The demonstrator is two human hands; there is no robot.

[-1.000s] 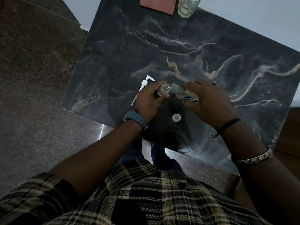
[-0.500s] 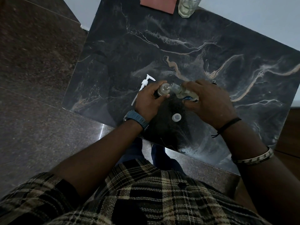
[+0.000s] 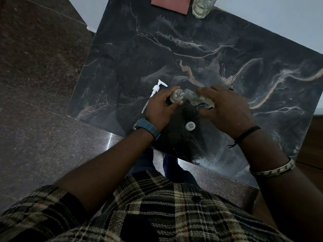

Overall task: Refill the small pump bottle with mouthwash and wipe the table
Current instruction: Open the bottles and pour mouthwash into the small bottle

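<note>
left grip (image 3: 160, 109) closed around small pump bottle (image 3: 176, 96), right grip (image 3: 225, 109) clasping tilted mouthwash bottle (image 3: 197, 100), mouths touching

The small bottle (image 3: 176, 96) sits in the left hand's fingers (image 3: 172, 89); the mouthwash bottle (image 3: 199, 100) in the right hand's fingers (image 3: 205, 90) tilts toward it, mouths meeting. The pump (image 3: 154, 90) lies left of the fingers, the cap (image 3: 190, 126) nearer the person on the table (image 3: 174, 49), cloth (image 3: 170, 3) and glass (image 3: 202, 7) far behind.

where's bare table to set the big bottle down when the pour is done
Widest bare marble: between the hands and the glass. Also right of the right hand. Crowded near: pump head beside the left hand, cap between wrists.
</note>
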